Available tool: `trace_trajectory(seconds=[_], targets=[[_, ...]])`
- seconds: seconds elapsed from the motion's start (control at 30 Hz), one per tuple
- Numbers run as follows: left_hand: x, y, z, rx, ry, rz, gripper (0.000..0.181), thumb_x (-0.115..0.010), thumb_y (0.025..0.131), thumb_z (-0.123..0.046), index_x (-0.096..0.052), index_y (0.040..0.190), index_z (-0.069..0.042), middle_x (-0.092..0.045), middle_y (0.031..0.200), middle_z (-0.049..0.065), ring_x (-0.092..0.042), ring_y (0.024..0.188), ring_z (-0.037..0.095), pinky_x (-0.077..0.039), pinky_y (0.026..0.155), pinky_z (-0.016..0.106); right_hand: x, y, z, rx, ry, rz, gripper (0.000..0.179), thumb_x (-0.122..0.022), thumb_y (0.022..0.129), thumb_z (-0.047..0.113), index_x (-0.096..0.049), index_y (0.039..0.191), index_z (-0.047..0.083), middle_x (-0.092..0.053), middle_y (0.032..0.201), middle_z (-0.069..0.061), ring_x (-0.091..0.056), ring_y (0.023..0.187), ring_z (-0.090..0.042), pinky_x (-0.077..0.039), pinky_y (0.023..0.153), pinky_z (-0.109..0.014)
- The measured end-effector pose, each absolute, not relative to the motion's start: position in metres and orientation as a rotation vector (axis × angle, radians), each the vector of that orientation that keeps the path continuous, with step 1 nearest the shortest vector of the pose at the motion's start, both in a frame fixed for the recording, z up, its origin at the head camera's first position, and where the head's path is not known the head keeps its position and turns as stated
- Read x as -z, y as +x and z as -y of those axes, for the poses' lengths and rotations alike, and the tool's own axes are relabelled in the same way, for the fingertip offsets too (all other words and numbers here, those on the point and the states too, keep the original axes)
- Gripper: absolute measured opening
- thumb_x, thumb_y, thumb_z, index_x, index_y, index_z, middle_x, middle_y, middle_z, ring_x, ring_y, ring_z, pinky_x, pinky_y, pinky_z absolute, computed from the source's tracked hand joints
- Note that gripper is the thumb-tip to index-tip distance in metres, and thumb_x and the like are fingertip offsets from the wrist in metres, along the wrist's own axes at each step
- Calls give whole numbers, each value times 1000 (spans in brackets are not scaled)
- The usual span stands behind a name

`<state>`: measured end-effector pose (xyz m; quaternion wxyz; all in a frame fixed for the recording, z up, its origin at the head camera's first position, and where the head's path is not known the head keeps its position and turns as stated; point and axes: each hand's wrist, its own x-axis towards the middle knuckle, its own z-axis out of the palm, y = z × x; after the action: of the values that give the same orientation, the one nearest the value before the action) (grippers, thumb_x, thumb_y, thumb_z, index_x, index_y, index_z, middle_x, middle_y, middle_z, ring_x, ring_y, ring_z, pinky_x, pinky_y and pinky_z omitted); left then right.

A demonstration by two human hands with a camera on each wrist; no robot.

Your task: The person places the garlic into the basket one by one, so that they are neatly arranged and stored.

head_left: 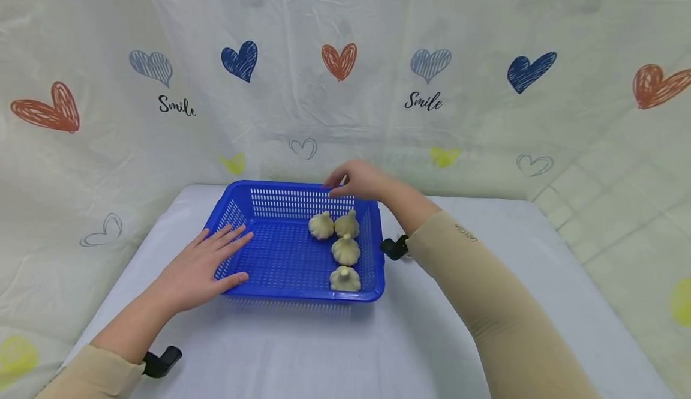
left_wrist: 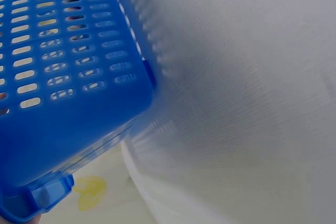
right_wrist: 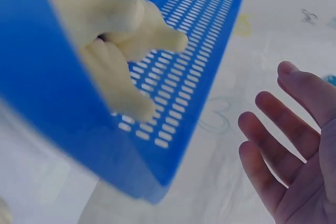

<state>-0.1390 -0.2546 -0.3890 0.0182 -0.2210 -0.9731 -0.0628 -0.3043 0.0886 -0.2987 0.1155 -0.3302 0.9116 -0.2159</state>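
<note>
A blue plastic basket (head_left: 281, 255) with slotted walls holds several pale garlic bulbs (head_left: 345, 249) along its right side and back right corner. My left hand (head_left: 201, 267) lies with fingers spread over the basket's left rim. In the left wrist view, the basket's outer wall (left_wrist: 79, 108) fills the left side, with only a sliver of that hand at the bottom corner. Over the back right rim hovers my right hand (head_left: 358, 180), its fingers bent loosely. The right wrist view shows that hand (right_wrist: 299, 150) holding nothing, apart from the basket and the bulbs (right_wrist: 121, 30).
A white cloth (head_left: 302, 351) covers the table under the basket. Behind stands a pale curtain (head_left: 378, 135) printed with hearts and "Smile". A black wrist mount (head_left: 395, 248) is at the right sleeve; something small and pale beside it is mostly hidden.
</note>
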Motion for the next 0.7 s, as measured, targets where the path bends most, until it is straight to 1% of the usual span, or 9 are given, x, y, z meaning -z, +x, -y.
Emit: trace_trajectory(seconds=[0.13, 0.27, 0.37, 0.5, 0.7], targets=[[388, -139, 254, 202, -687, 3023, 78, -56, 93, -62, -30, 157, -24, -25, 163, 5, -19, 150, 34, -12, 120, 57, 297, -302, -108, 671, -929, -2703, 24, -71, 93, 26, -75, 115, 17, -72, 109, 1, -66, 105, -21, -55, 88, -38], [389, -139, 254, 215, -682, 3023, 79, -56, 93, -62, -30, 157, -25, -25, 163, 5, -19, 150, 34, -12, 120, 57, 299, -298, -130, 713, -889, -2707, 25, -70, 94, 26, -75, 116, 15, -72, 114, -1, -66, 104, -21, -56, 86, -39], [391, -138, 255, 224, -676, 3021, 79, -56, 93, -62, -29, 158, -25, -25, 163, 5, -19, 150, 35, -11, 120, 57, 301, -293, -146, 717, -856, -2717, 25, -70, 94, 26, -75, 116, 15, -72, 113, -1, -66, 103, -21, -57, 84, -40], [392, -138, 255, 220, -669, 3013, 80, -56, 92, -62, -29, 158, -26, -26, 163, 4, -20, 149, 35, -12, 120, 57, 308, -285, -168, 690, -836, -2740, 26, -70, 94, 27, -75, 116, 14, -72, 112, 0, -66, 103, -21, -57, 84, -41], [392, -139, 255, 220, -668, 3012, 79, -56, 92, -62, -29, 158, -26, -26, 163, 5, -20, 149, 35, -12, 120, 57, 321, -273, -202, 669, -830, -2764, 25, -72, 93, 27, -75, 114, 14, -72, 114, -3, -67, 101, -21, -57, 85, -43]])
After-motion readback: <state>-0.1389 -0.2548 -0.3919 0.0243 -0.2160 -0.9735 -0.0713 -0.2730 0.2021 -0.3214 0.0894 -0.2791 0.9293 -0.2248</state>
